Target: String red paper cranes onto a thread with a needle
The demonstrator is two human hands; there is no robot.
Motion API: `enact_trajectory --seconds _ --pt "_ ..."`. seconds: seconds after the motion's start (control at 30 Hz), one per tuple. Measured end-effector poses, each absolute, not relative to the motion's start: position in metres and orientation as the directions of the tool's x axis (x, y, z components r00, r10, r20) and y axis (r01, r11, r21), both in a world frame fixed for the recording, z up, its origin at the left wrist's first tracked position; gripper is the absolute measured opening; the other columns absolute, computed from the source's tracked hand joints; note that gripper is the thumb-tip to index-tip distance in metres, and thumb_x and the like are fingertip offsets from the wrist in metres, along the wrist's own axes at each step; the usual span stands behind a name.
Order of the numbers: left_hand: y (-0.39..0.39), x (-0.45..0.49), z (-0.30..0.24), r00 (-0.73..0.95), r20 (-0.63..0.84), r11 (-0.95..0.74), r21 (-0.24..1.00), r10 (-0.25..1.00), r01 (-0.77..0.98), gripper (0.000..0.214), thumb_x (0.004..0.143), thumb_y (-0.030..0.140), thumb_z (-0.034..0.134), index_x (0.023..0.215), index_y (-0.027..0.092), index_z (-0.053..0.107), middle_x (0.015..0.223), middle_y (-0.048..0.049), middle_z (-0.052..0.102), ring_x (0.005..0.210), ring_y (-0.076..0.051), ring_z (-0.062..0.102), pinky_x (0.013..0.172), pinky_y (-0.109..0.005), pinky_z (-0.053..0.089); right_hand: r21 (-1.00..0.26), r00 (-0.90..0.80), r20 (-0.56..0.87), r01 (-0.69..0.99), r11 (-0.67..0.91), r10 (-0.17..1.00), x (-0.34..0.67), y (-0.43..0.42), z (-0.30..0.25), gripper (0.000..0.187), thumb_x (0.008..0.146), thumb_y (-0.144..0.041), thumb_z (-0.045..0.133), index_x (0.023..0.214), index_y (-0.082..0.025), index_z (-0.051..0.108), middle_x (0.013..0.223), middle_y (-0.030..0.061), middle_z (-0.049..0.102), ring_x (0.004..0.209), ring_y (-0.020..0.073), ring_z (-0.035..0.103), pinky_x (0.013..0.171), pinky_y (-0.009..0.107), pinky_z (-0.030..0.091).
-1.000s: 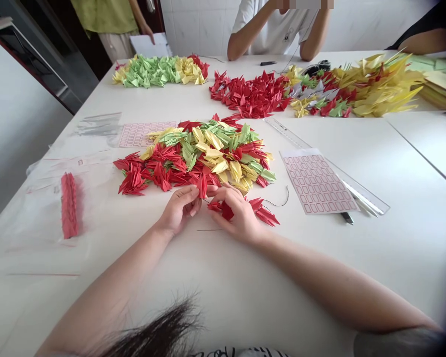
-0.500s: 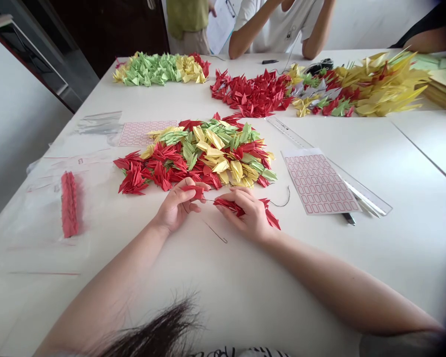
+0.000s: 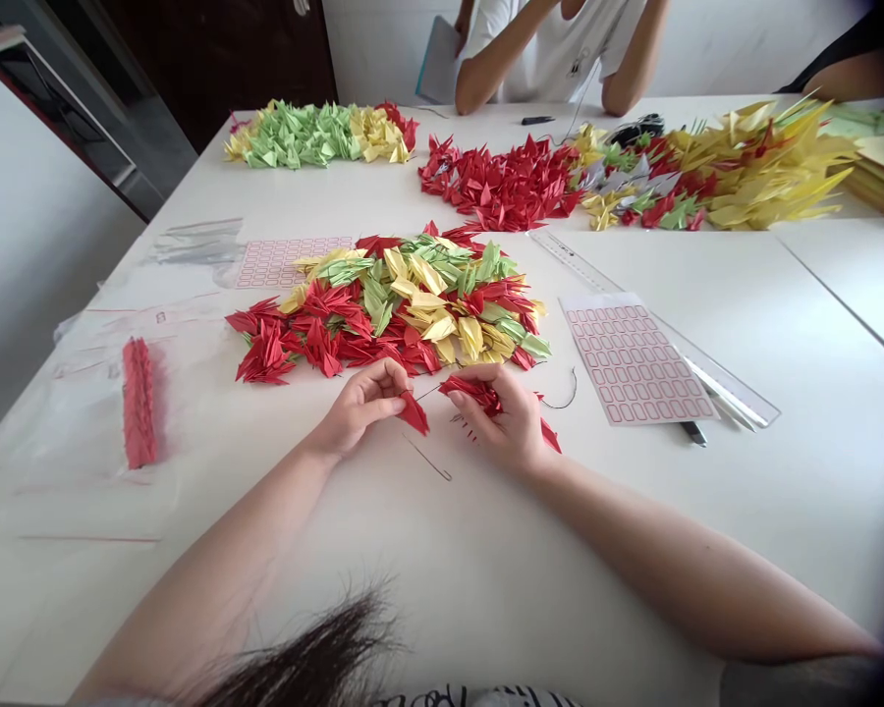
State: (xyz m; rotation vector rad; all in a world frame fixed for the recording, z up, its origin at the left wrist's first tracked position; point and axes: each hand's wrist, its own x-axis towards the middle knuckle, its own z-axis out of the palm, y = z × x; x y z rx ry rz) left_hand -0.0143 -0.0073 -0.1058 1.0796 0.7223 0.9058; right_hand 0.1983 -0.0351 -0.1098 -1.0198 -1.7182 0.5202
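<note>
My left hand [image 3: 358, 412] pinches a single red folded paper piece [image 3: 414, 412] by its upper end, just in front of a mixed pile of red, green and yellow folded pieces [image 3: 398, 299]. My right hand [image 3: 508, 422] is closed on a small bunch of red folded pieces [image 3: 475, 393], some sticking out past the wrist side [image 3: 549, 435]. A thin dark thread [image 3: 427, 459] runs between the two hands and lies on the white table [image 3: 442, 550], with another loop of thread [image 3: 564, 393] to the right.
A label sheet [image 3: 626, 358], a clear ruler [image 3: 678, 344] and a pen [image 3: 690, 432] lie right of my hands. A red stacked strip [image 3: 138, 403] sits in plastic bags at left. More folded-paper piles [image 3: 501, 182] line the far side, where another person's arms [image 3: 486, 69] rest.
The red piece in my left hand has tilted down to point toward me, and my right hand has shifted slightly right. A standing person at the far side has moved out of view.
</note>
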Motion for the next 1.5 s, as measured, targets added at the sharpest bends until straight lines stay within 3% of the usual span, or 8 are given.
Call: enact_trajectory --seconds 0.27,0.33,0.43,0.67,0.93,1.13,1.3,1.5 --pt "-0.006 -0.014 -0.109 0.393 -0.05 0.159 0.955 0.918 -0.25 0.018 0.067 0.018 0.061 0.085 0.018 0.064 0.078 -0.0004 0.057 0.07 -0.013 0.054 0.064 -0.024 0.046 -0.767 -0.185 0.502 0.355 0.534 0.845 0.203 -0.037 -0.111 0.015 0.102 -0.029 0.048 0.115 -0.025 0.053 0.095 0.0054 0.067 0.08 0.0165 0.067 0.067 0.03 0.054" --pt "-0.007 -0.014 -0.108 0.453 -0.021 0.129 0.969 0.891 -0.209 0.009 0.074 0.024 0.058 0.074 0.016 0.062 0.075 -0.0027 0.058 0.072 -0.015 0.056 0.068 -0.028 0.048 -0.751 -0.206 0.524 0.345 0.563 0.826 0.201 -0.037 -0.111 0.016 0.102 -0.026 0.049 0.117 -0.025 0.052 0.088 0.0032 0.066 0.075 0.0155 0.065 0.065 0.029 0.052" --pt "-0.009 -0.013 -0.105 0.504 -0.011 0.089 0.987 0.864 -0.131 0.028 0.088 0.036 0.059 0.068 0.016 0.056 0.08 -0.0051 0.06 0.081 -0.017 0.057 0.078 -0.031 0.05 -0.746 -0.241 0.546 0.296 0.597 0.802 0.198 -0.037 -0.111 0.022 0.101 -0.021 0.051 0.122 -0.025 0.048 0.085 0.0016 0.066 0.072 0.014 0.064 0.065 0.028 0.051" --pt "-0.016 -0.005 -0.1 0.517 0.022 -0.01 1.0 0.856 -0.026 0.032 0.085 0.042 0.074 0.104 0.017 0.066 0.111 -0.0098 0.065 0.104 -0.021 0.063 0.085 -0.029 0.053 -0.669 -0.301 0.581 0.352 0.654 0.757 0.195 -0.035 -0.113 0.025 0.098 -0.017 0.054 0.121 -0.026 0.049 0.083 0.001 0.064 0.077 0.016 0.064 0.072 0.031 0.052" --pt "-0.017 -0.008 -0.104 0.628 -0.077 0.069 0.997 0.774 0.037 0.044 0.079 0.03 0.082 0.115 0.017 0.06 0.095 -0.0078 0.076 0.092 -0.02 0.073 0.083 -0.03 0.057 -0.642 -0.273 0.608 0.382 0.665 0.745 0.197 -0.034 -0.11 0.018 0.096 -0.016 0.059 0.112 -0.023 0.054 0.086 0.0022 0.066 0.073 0.0145 0.063 0.064 0.027 0.051" --pt "-0.018 -0.005 -0.097 0.591 -0.082 0.096 0.995 0.803 0.007 0.029 0.087 0.04 0.073 0.097 0.014 0.072 0.095 -0.0099 0.075 0.09 -0.021 0.073 0.077 -0.028 0.058 -0.6 -0.289 0.649 0.374 0.707 0.704 0.197 -0.031 -0.104 0.01 0.096 -0.013 0.06 0.09 -0.02 0.059 0.076 0.0009 0.066 0.066 0.0124 0.06 0.06 0.025 0.049" --pt "-0.019 -0.001 -0.101 0.534 -0.131 0.175 0.984 0.835 -0.033 0.033 0.079 0.046 0.08 0.081 0.014 0.073 0.08 -0.0064 0.073 0.077 -0.019 0.07 0.073 -0.032 0.06 -0.58 -0.327 0.656 0.357 0.732 0.68 0.197 -0.031 -0.106 0.009 0.098 -0.014 0.056 0.093 -0.019 0.061 0.076 0.0017 0.066 0.068 0.0128 0.061 0.063 0.025 0.051" --pt "-0.013 -0.005 -0.101 0.401 -0.079 0.109 0.993 0.913 -0.053 0.029 0.08 0.044 0.079 0.079 0.015 0.077 0.078 -0.0067 0.075 0.075 -0.016 0.067 0.072 -0.026 0.053 -0.634 -0.19 0.627 0.44 0.636 0.756 0.2 -0.032 -0.105 0.011 0.1 -0.016 0.051 0.102 -0.022 0.06 0.082 0.0021 0.069 0.07 0.0145 0.065 0.064 0.027 0.053"
